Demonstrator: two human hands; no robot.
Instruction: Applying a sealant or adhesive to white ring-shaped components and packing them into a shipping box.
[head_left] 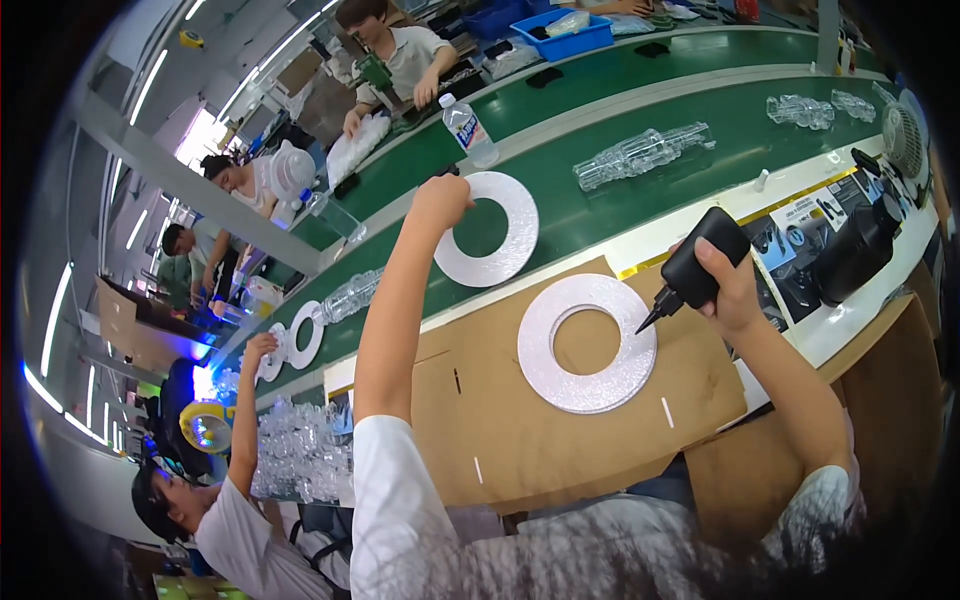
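My right hand point(728, 285) is wrapped round a black squeeze bottle point(706, 262). Its pointed nozzle slants down to the right side of a white ring point(545, 345), which lies flat on brown cardboard point(480, 410). Whether the tip touches the ring cannot be made out. My left hand point(438, 205) reaches forward over the green conveyor belt point(555, 225), at the upper left edge of a second white ring point(515, 232). Its fingers look curled, and a small dark thing point(450, 171) shows at them; what they grip is partly hidden.
Clear plastic tube-shaped parts point(645, 155) lie on the belt. A water bottle point(470, 132) stands beyond my left hand. At right are a black bottle point(855, 250) and a small fan point(903, 135). A person at left point(245, 540) reaches to the belt; others sit across it.
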